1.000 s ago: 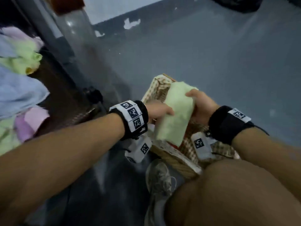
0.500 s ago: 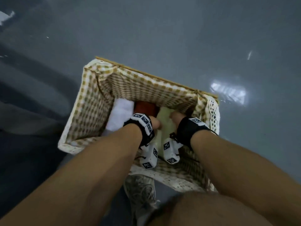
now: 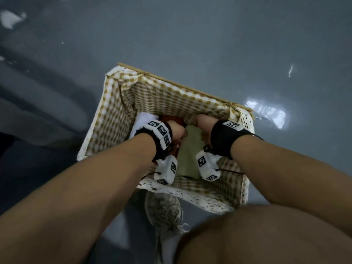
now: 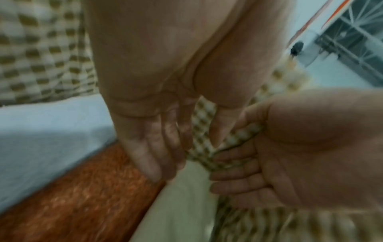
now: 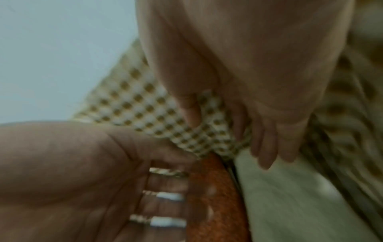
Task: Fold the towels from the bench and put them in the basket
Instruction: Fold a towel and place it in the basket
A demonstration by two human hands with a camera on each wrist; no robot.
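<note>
Pale green towel [image 3: 188, 155] lies in the basket [image 3: 114, 119]; left hand [image 3: 176, 130] and right hand [image 3: 202, 122] flank it, fingers straight, released.

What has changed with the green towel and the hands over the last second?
The green towel went from being held above the basket down into it, beside the orange towel. Both hands have let go: left hand and right hand now have straight fingers at the towel's far end. The white towel stays in the basket.
</note>
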